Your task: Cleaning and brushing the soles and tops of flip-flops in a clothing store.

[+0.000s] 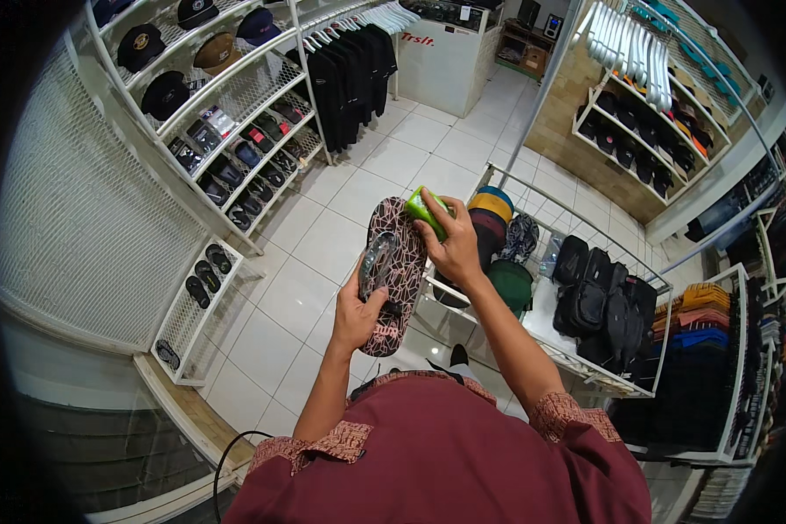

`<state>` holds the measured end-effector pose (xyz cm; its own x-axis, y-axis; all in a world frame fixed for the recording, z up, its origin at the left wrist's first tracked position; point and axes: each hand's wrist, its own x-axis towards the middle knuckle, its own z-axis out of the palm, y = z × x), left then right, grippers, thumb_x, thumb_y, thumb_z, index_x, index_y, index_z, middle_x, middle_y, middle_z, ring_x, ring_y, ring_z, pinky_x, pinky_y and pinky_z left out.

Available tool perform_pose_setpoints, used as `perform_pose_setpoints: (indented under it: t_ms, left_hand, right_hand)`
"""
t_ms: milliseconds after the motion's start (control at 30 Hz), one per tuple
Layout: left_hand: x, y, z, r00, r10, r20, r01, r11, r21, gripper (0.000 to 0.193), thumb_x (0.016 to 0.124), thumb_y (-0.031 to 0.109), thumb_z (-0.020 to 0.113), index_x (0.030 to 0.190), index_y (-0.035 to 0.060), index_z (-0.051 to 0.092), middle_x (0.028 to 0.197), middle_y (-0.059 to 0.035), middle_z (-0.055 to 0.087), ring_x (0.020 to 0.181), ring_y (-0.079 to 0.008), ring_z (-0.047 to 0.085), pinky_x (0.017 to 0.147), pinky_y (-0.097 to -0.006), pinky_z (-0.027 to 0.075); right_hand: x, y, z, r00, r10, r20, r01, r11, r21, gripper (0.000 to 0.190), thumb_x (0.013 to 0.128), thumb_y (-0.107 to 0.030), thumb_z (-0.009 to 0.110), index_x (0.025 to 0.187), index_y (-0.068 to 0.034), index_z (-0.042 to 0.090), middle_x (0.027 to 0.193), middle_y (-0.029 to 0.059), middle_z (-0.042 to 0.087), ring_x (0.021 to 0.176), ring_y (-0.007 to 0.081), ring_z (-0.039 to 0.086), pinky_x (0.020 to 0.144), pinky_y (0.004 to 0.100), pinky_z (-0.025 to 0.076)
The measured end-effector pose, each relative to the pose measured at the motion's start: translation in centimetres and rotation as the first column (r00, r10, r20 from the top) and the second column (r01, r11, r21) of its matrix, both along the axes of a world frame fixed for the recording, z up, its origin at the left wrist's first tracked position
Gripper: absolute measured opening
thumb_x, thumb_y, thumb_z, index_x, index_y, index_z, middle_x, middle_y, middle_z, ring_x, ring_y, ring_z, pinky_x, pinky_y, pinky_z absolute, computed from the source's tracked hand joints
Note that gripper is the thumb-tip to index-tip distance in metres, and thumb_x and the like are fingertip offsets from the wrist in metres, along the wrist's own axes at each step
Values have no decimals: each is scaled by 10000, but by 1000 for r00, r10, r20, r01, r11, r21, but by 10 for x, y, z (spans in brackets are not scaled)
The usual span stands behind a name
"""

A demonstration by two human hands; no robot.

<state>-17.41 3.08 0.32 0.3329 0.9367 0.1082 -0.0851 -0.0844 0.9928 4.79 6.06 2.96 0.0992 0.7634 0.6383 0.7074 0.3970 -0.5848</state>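
Note:
My left hand (pixel 359 314) grips a flip-flop sandal (pixel 403 281) by its side, thumb over the footbed near the strap. The footbed is dark with a pink line pattern, and its strap looks clear or dark and glossy. In my right hand (pixel 452 239) is a bright green brush or sponge-like block (pixel 426 208), pinched between thumb and fingers at the upper right edge of the sandal. Whether the block presses on the footbed cannot be told. The sandal is held up above the tiled floor.
A low white rack (pixel 200 327) with sandals stands left, below tall shelves (pixel 281 84) of caps and sandals. Black shirts (pixel 350 78) hang beyond. At right, a wire-framed display table (pixel 563 344) holds caps and black bags (pixel 589 285), beside folded clothes (pixel 704 314).

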Motion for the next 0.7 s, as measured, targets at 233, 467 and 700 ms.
perform_pose_setpoints:
  t_ms: [233,467,700]
  left_hand:
    - [-15,11,-7,995,99,-12,-99,995,9,452,937,0,590,1381,-75,547,1193,-98,706,1030,-138,664,921,-311,536]
    - [11,1,-8,996,90,14,-91,990,104,430,931,6,601,1353,-71,570,1165,-93,711,1029,-132,659,925,-299,529]
    - [-12,16,-4,983,183,-3,-183,983,32,334,944,5,592,1272,-51,609,1051,-62,711,906,-109,650,826,-281,542]
  right_hand:
    - [-47,-86,-48,974,224,-17,-225,972,-74,651,829,-145,808,1451,-172,617,1208,246,633,1130,408,617,976,464,503]
    - [-4,-4,-12,998,-58,0,58,998,2,573,906,-169,736,1462,-167,597,1194,247,604,1044,409,610,913,449,504]
    - [-48,-87,-57,977,201,-64,-204,978,-52,617,868,-121,767,1462,-125,602,1199,279,590,1084,418,606,995,441,478]
